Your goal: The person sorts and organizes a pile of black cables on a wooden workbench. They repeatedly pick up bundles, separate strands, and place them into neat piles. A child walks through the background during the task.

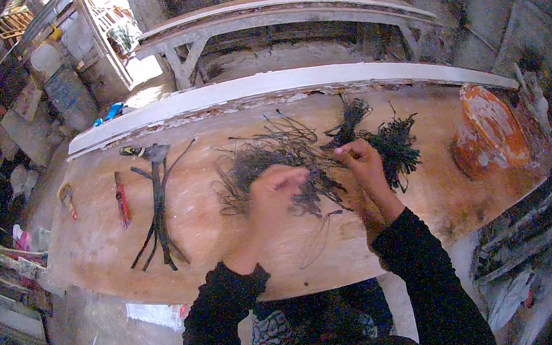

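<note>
My left hand [279,185] is over a loose tangle of thin dark strands [253,158] in the middle of the table. Its fingers curl together, slightly blurred by motion. Just to the right, my right hand [363,160] pinches thumb and fingers together. Dark strands pass close to both sets of fingertips; what exactly they grip is too fine to make out. Beyond my right hand lie two dark tufted bunches, an upper bunch [352,118] and a lower bunch [396,148]. Left of the tangle rests a branching dark bundle of strips [159,206], shaped like a bare tree.
On the wooden table [233,270] lie a red-handled tool [123,202] and a small curved object [67,200] at left. An orange, white-smeared basin [495,127] stands at right. A raised white board [264,86] borders the far edge, with a bench [282,13] behind.
</note>
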A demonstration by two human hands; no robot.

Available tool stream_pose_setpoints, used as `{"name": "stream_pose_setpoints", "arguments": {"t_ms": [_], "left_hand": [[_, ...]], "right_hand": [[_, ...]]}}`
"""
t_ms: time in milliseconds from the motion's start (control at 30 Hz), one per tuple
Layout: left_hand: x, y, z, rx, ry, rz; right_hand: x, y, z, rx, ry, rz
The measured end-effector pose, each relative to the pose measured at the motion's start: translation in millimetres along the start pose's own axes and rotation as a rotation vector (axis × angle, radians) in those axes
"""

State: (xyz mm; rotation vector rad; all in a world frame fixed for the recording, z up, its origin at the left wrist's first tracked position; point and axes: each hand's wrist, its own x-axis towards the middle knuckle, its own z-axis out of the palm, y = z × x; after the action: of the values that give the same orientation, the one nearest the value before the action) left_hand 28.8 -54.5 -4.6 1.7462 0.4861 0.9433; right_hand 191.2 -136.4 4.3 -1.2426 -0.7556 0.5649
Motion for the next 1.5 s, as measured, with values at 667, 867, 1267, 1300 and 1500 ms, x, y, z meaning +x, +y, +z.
{"name": "stream_pose_setpoints", "arguments": {"t_ms": [667,867,1267,1300,1500], "left_hand": [[25.1,-27.9,-41.4,-0.276,0.364,-0.221],[24.3,-20.3,-34.9,-0.385,0.371,-0.280],[3.0,-11.3,12.3,-0.920,-0.230,-0.318],[1.2,-14.9,13.1,-0.885,-0.201,-0.328],[0.9,-21.5,5.9,-1.000,-0.051,-0.291]], "right_hand": [[-35.8,2.4,22.8,-0.680,-0.572,-0.598],[-35.9,3.5,16.5,-0.654,-0.456,-0.566],[-30.4,-3.3,13.4,-0.603,-0.392,-0.467],[-31.9,2.8,14.5,-0.580,-0.402,-0.460],[-33.1,9.6,17.5,-0.661,-0.551,-0.329]]}}
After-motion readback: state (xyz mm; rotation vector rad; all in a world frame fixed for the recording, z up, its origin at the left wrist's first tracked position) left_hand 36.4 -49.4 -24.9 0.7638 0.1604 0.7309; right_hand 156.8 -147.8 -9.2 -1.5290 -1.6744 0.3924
